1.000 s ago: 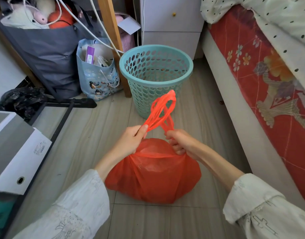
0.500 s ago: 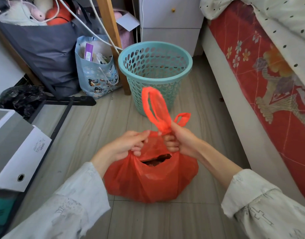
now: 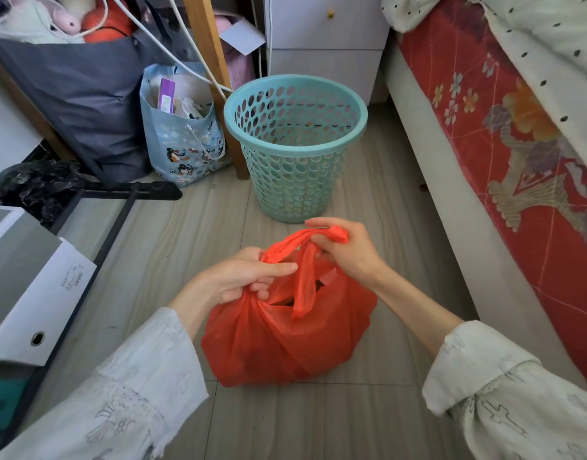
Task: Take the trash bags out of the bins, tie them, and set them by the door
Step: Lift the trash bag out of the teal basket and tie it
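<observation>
A full red trash bag (image 3: 285, 340) sits on the wooden floor in front of me, its mouth partly gaping. My left hand (image 3: 244, 277) grips the bunched left side of the bag's top. My right hand (image 3: 346, 250) pinches a twisted red handle, which crosses over toward the left hand. The other handle strap hangs down over the opening. Behind the bag stands a teal perforated bin (image 3: 295, 144) with no liner in it.
A bed with a red flowered cover (image 3: 504, 154) runs along the right. On the left are a white box (image 3: 29, 283), a black metal frame (image 3: 119, 207), a black plastic bag (image 3: 33, 187), a blue cartoon tote (image 3: 182, 127), a grey bag (image 3: 83, 94). A white drawer unit (image 3: 325, 44) stands behind the bin.
The handles stood upright a second ago. My right hand has pulled one handle down and across the bag's top, while my left hand has taken hold of the bag's left side.
</observation>
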The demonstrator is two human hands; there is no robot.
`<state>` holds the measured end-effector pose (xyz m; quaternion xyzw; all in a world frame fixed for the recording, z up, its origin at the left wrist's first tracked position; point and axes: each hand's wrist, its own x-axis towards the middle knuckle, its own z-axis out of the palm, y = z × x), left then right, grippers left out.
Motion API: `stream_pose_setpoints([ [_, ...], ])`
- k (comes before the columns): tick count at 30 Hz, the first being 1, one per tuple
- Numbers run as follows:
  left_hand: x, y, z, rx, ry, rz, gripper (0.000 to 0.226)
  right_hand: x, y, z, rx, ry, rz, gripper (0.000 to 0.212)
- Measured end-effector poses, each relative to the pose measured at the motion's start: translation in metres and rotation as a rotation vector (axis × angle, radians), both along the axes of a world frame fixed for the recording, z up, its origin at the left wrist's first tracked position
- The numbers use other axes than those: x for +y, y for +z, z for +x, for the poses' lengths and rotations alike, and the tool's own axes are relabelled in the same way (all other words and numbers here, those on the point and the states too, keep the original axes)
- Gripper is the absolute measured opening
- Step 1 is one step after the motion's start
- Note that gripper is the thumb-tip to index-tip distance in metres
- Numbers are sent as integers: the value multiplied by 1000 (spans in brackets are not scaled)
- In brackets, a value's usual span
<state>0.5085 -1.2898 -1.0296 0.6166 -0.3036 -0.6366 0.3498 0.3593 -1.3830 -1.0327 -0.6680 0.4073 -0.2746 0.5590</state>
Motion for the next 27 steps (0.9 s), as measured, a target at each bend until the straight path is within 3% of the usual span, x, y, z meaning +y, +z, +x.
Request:
stream_pose_setpoints([
  [6, 2, 9, -6, 60, -56, -122, 5, 2, 6, -3, -258, 18, 256, 27],
  [9, 2, 8, -3, 254, -27, -138, 30, 0, 6, -6, -334, 48, 303, 26],
  [12, -4, 8, -1, 360, 215, -238, 52, -1, 4, -8, -329, 48, 272, 24],
  [15, -13, 13, 6, 501, 544, -392, 29, -1, 3, -8, -319, 17, 216, 22],
  [17, -15, 16, 6, 581, 568, -416, 21, 2, 2, -5, -335, 29, 223, 20],
  [20, -17, 10, -4, 426, 501, -312, 17, 6, 3, -2, -268, 40, 132, 21],
  [23, -22, 6, -7, 362, 650, -280, 23, 10, 4, -1, -211, -12, 96, 29],
  [27, -22, 4, 3, 664, 846, -370, 30, 7, 2, -1, -287, -170, 249, 49],
])
